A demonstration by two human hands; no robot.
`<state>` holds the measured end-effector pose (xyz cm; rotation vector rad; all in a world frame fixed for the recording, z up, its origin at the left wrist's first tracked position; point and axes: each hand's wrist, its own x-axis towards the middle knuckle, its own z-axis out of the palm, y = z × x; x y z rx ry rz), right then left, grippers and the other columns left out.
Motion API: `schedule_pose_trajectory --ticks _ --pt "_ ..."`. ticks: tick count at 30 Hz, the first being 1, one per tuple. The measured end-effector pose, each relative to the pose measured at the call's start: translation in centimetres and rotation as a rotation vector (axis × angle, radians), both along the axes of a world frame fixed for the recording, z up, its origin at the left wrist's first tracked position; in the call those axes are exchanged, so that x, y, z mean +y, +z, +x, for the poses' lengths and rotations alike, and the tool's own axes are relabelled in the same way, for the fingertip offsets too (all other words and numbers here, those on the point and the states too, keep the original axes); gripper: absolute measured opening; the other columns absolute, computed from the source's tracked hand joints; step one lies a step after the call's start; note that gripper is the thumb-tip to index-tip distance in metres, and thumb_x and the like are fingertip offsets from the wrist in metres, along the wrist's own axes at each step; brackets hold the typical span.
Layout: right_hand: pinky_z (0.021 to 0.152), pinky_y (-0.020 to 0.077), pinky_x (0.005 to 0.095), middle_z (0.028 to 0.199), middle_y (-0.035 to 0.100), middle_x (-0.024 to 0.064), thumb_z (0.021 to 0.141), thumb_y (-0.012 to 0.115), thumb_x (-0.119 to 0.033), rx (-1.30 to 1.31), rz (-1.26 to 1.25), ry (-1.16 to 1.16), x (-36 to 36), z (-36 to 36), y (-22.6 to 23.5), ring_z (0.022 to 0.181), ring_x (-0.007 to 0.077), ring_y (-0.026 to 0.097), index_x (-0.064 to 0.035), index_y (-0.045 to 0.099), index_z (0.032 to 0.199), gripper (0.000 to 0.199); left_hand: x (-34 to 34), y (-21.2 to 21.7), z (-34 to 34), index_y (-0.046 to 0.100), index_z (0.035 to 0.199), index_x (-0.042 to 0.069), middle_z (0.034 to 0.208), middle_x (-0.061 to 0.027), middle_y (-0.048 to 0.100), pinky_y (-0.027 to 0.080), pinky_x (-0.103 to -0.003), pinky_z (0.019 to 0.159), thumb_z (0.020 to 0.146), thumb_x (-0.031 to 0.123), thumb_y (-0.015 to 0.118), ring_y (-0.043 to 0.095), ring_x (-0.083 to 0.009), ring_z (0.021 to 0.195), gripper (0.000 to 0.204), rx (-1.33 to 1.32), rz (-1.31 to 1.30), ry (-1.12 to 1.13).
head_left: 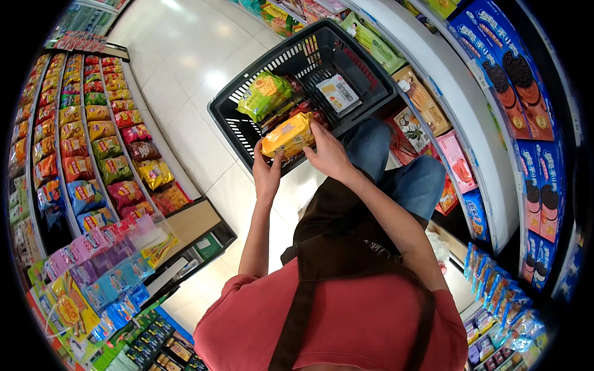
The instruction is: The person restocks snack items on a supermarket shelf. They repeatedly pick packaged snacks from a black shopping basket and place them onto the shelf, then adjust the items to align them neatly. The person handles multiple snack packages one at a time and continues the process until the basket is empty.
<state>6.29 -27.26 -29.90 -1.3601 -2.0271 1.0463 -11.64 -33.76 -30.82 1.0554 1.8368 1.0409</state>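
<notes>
Yellow packet point(288, 136), head view: held up over the near side of a dark plastic basket point(266, 63), not resting inside. Left hand point(267, 173) at its left end, right hand point(328, 151) at its right end; fingers of both clamped on the wrapper.

In basket: green packet point(265, 96) to the left, tilted; white packet point(338, 94) to the right, lying flat. More small packs between them, partly hidden by the yellow packet and hands, kinds unclear. Jeans point(411, 185), knees bent, crowd the basket's near right corner. White shelf front point(500, 167) on the right, with a tan box point(422, 99) and a pink box point(456, 159) on the lower level beside the jeans. Pale tiled floor point(179, 68) left of basket, then rows of bagged snacks point(106, 146). Blue bags point(495, 284) hang lower right.

Labels: yellow packet has pale and dark print, small at this size. Green packet shows a cracker picture plus lettering. White packet, dark characters and a food picture. Tall blue boxes point(520, 68), far right: large white characters, dark sandwich cookies pictured. Dark apron point(346, 247) has pale script, partly folded away.
</notes>
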Motion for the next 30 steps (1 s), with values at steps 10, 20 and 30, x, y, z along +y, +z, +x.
schedule_pose_trajectory --ticks 10,20,30 --pt "0.104 0.0406 0.0462 0.135 0.048 0.0291 0.082 0.062 -0.011 -0.122 0.052 0.057 1.1 -1.6 -2.0 0.124 0.0415 0.05 0.0073 0.036 0.139 0.066 0.5 -3.8 -1.6 0.024 0.149 -0.004 0.127 -0.0306 0.057 0.045 -0.039 0.098 0.094 0.031 0.064 0.059 -0.0393 0.117 0.077 0.295 -0.065 -0.019" --pt "0.101 0.0409 0.0517 0.133 0.046 0.0312 0.073 0.066 -0.005 -0.176 -0.052 0.08 1.1 -1.7 -1.9 0.118 0.0463 0.052 0.0035 0.034 0.143 0.078 1.3 -2.0 -1.1 0.014 0.153 0.0 0.133 -0.0365 0.049 0.048 -0.049 0.093 0.096 0.045 0.056 0.054 -0.0478 0.118 0.084 0.502 -0.313 -0.131" --pt "0.107 0.0379 0.0473 0.145 0.039 0.0289 0.078 0.06 -0.006 -0.227 -0.066 0.103 2.5 -1.0 -2.1 0.132 0.0425 0.043 0.003 0.03 0.148 0.077 3.9 2.6 -1.2 0.034 0.147 0.001 0.142 -0.0256 0.042 0.046 -0.049 0.098 0.094 0.036 0.062 0.047 -0.0425 0.127 0.069 0.847 -0.012 -0.308"
